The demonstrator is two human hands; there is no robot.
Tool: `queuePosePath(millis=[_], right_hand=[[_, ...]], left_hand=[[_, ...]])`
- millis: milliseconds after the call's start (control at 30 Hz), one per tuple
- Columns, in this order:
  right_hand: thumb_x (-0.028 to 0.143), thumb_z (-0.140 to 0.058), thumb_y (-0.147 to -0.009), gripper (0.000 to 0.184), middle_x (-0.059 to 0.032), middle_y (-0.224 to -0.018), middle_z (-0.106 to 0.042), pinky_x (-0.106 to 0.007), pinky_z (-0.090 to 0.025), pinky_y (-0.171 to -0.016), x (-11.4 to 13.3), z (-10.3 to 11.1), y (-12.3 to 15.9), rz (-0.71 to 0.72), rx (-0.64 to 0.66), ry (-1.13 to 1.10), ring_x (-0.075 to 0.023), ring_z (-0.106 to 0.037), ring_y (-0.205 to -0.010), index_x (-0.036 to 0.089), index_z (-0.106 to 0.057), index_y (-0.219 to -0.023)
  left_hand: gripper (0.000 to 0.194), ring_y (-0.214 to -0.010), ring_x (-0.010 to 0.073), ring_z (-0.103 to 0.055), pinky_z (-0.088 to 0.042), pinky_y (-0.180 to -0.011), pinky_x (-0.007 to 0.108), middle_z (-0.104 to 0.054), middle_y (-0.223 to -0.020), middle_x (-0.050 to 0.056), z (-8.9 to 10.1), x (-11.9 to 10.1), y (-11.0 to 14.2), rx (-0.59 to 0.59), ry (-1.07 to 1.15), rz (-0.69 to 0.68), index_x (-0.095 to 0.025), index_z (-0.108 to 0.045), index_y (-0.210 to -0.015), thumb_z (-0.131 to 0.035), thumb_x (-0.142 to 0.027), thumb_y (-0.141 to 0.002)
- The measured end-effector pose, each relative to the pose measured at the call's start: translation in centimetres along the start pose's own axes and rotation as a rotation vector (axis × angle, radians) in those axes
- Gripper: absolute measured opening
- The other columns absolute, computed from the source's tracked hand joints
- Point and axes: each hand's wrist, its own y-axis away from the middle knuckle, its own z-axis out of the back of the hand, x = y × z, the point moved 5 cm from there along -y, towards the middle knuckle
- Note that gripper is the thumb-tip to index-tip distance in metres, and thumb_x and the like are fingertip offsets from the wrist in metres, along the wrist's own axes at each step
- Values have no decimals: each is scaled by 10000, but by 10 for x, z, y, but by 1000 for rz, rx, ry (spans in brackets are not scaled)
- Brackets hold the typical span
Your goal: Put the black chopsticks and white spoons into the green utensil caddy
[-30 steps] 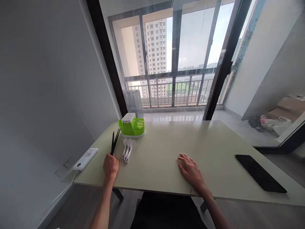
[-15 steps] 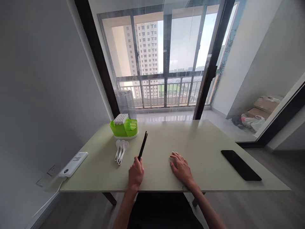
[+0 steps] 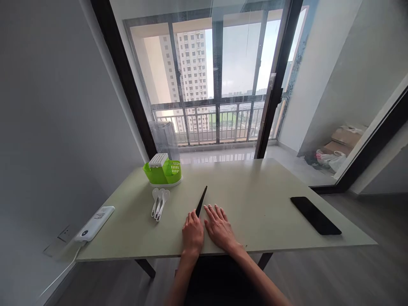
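Observation:
Black chopsticks (image 3: pixel 201 200) stick out beyond my left hand (image 3: pixel 193 233), whose fingers are wrapped round their near end. They slant up and to the right, bunched together, and the gripped end is hidden. Close beside them, my right hand (image 3: pixel 219 226) lies on the table with its fingers stretched out and nothing in it. To the left, several white spoons (image 3: pixel 161 204) lie in a small fan, handles towards me. Behind the spoons stands a green utensil holder (image 3: pixel 162 173) with a white slotted top and a basket side.
On the pale table (image 3: pixel 248 182), a white power bank or adapter (image 3: pixel 95 224) with a cable lies at the left edge. A flat black object (image 3: pixel 315 215) rests at the right. Beyond the far edge is a glass door, with boxes and bags (image 3: pixel 342 146) on the floor.
My left hand has moved right with the chopsticks, which point lower now. My right hand has slid left, close to the left hand. The camera view has shifted slightly.

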Motion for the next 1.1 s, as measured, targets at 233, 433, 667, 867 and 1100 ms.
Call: queuePosePath(millis=[233, 433, 667, 867, 1100], right_hand=[[328, -332, -1048, 583, -22, -1667, -312, -479, -150, -1264, 11, -10, -13, 30, 32, 17, -266, -186, -1567, 229, -279, -1620], [322, -302, -1056, 580, -37, -1671, -281, -483, -135, -1270, 12, -14, -18, 37, 42, 26, -261, -141, -1575, 176, -284, -1617], [332, -311, -1052, 576, -37, -1669, -274, -485, -144, -1274, 12, -16, -19, 40, 50, 16, -270, -162, -1570, 150, -327, -1599], [345, -299, -1056, 570, -17, -1665, -288, -472, -149, -1278, 11, -12, -18, 26, 43, -10, -248, -182, -1567, 179, -328, -1601], [343, -334, -1040, 591, -21, -1654, -317, -442, -188, -1284, 7, -1, 6, 17, 33, -35, -224, -229, -1556, 137, -336, -1594]], left_hand=[[370, -1099, 283, -641, -502, -962, 427, -650, -1177, 151, 2, -3, 3, -62, 17, -47, -121, -555, -1312, -516, -141, -945], [326, -1067, 279, -595, -486, -971, 434, -624, -1127, 131, 9, 1, 6, -98, 43, -76, -136, -620, -1251, -531, -154, -938], [403, -1174, 289, -587, -461, -1072, 481, -618, -1273, 135, 7, 16, 10, -113, 227, -90, -183, -644, -1287, -556, -175, -893], [507, -1342, 291, -535, -414, -1148, 506, -609, -1416, 129, 2, 18, 12, -77, 312, -127, -188, -554, -1411, -518, -215, -906], [461, -1391, 252, -507, -428, -1161, 471, -570, -1458, 124, 10, 24, 10, -117, 429, -120, -202, -510, -1430, -451, -282, -980]])
